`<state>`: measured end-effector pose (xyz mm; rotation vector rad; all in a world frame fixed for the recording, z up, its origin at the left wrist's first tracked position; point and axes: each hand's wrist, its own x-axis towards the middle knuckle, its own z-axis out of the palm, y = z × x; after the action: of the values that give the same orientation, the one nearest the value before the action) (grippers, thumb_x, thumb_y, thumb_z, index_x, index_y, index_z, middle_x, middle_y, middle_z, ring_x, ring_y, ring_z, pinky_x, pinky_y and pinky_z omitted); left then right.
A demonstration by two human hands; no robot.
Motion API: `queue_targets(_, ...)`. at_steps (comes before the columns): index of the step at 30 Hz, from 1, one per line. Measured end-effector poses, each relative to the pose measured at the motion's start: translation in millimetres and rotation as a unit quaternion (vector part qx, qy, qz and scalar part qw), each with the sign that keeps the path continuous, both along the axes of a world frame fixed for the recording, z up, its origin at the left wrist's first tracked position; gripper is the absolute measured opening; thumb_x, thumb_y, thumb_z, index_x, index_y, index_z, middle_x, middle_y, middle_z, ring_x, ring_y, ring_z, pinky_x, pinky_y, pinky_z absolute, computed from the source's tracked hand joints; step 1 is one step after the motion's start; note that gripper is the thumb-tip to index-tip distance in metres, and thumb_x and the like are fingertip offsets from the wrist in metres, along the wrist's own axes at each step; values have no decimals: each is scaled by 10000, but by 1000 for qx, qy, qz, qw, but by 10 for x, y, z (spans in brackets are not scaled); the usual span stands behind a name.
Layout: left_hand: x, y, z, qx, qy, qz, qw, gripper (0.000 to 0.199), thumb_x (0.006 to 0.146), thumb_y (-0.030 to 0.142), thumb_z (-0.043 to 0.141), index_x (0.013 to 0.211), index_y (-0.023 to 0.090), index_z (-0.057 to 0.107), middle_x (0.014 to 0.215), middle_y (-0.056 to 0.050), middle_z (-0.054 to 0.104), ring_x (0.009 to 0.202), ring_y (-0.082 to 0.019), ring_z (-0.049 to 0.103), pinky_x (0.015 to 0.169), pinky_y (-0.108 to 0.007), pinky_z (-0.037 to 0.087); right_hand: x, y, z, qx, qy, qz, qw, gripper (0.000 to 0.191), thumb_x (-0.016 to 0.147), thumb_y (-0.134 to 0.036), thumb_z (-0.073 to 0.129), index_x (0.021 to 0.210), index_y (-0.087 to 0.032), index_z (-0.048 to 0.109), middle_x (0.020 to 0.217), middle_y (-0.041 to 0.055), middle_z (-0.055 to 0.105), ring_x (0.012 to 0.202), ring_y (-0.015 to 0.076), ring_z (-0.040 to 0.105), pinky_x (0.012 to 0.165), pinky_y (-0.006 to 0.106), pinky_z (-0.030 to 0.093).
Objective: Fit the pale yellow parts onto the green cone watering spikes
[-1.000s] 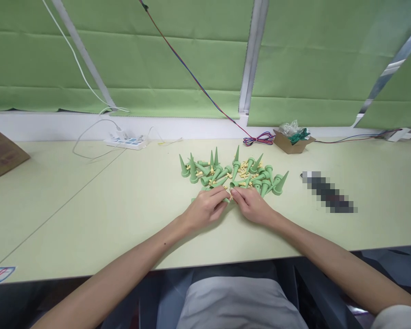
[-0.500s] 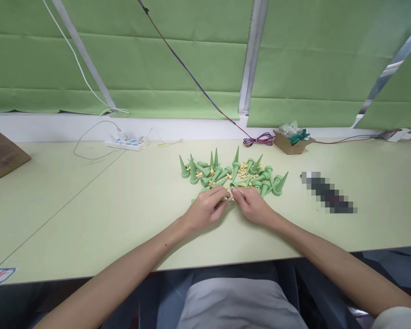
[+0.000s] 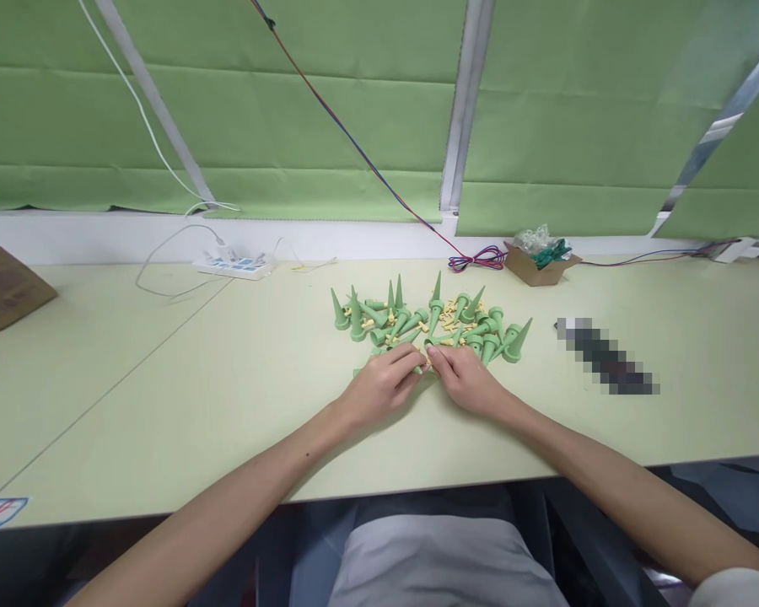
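Observation:
Fingertips pinched, my left hand (image 3: 379,384) holds a small yellow plastic piece (image 3: 426,364), of which only a bit shows. My right hand (image 3: 469,377) is closed on a green plastic cone spike (image 3: 429,344); its collar peeks out by the thumb and the rest is hidden. The two hands almost meet at the near edge of a pile of green cone spikes (image 3: 357,316), some upright, others lying on their sides. Small yellow plastic pieces (image 3: 450,320) are scattered among them.
On the pale table (image 3: 228,421), a blurred-out dark object (image 3: 607,358) lies to the right. Behind the pile are a cardboard box (image 3: 535,268) with plastic wrap and coiled wires (image 3: 479,258). A power strip (image 3: 235,266) and a brown bag (image 3: 9,287) are on the left.
The left fingers have shifted very slightly around the yellow piece. My right hand and the pile look the same.

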<state>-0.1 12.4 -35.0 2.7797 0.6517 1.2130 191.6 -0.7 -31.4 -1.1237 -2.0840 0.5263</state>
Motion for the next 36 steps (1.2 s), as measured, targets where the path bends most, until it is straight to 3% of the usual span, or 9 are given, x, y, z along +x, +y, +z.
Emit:
queue_targets(13, -12, 4, 3, -5, 27, 10, 1000, 107, 948, 124, 495, 992, 179, 575, 969, -79, 636, 836, -152, 619, 694, -244, 498, -3, 12, 20, -21, 13, -11, 1000, 417, 1033, -380, 301, 668, -195, 379, 582, -37, 357, 559, 119, 313, 585, 283, 251)
queue_targets(22, -3, 6, -2, 0, 21, 13, 1000, 172, 962, 146, 497, 1111, 190, 571, 1002, -80, 644, 832, -147, 623, 688, -243, 505, -7, 14, 18, -23, 19, -25, 999, 446, 1023, -393, 311, 626, -194, 354, 554, -39, 336, 538, 113, 306, 573, 283, 249)
queue_targets(36, 3, -22, 14, 32, 11, 18, 999, 98, 947, 128, 486, 971, 174, 570, 914, -70, 643, 765, -141, 624, 630, -232, 489, -9, -6, 30, -25, 8, -21, 999, 482, 1033, -406, 302, 634, -183, 458, 555, -36, 355, 542, 117, 315, 573, 288, 258)
